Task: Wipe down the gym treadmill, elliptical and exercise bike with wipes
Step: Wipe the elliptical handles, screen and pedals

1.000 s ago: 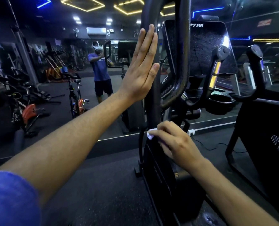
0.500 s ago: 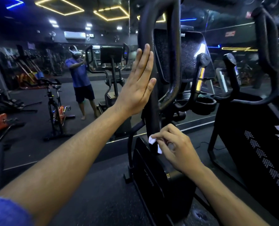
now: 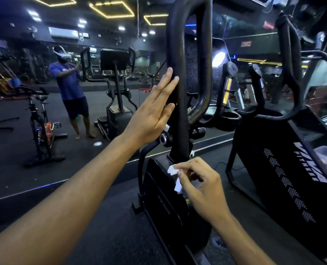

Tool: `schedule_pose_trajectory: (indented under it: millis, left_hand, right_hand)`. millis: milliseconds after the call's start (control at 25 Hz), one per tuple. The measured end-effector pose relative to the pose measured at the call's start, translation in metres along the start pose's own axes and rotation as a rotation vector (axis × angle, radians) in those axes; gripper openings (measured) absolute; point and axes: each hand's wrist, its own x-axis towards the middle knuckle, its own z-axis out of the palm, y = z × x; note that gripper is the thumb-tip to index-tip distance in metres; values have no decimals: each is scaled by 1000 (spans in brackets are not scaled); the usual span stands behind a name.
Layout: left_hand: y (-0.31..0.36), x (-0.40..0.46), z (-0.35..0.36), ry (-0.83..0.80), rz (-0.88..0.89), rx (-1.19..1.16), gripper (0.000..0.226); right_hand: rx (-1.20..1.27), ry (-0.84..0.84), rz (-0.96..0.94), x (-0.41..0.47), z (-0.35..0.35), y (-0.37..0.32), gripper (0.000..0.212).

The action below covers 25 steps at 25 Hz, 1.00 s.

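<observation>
My left hand (image 3: 151,115) is open, with straight fingers pressed flat against the black handlebar (image 3: 179,77) of the elliptical (image 3: 170,203). My right hand (image 3: 200,186) is lower, at the foot of this bar, and it pinches a small white wipe (image 3: 173,170) between thumb and first fingers. The wipe touches the top of the black housing of the machine. On the right stands a second black machine (image 3: 292,169) with white letters. In the wall mirror (image 3: 44,92) I see an exercise bike (image 3: 38,127).
</observation>
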Motion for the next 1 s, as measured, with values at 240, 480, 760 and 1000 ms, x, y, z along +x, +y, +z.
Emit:
schedule_pose_trajectory:
  millis: [240,480,760,1000]
  left_hand:
    - [-50,-63,12,28,-232,-143,51]
    - [-148,-118,13,-139,-443,-76,37]
    - [-244,-123,11,-177,-623,-133,29]
    - [-321,-91,43,-270,-517,-278,26]
  right_hand:
    - [148,-85,93,-3,58,26,26]
    - [321,-58,273,39,143,81,23]
    - [354,-136,315,100,213,130,21]
    - [212,-49,321,145,236,151,19]
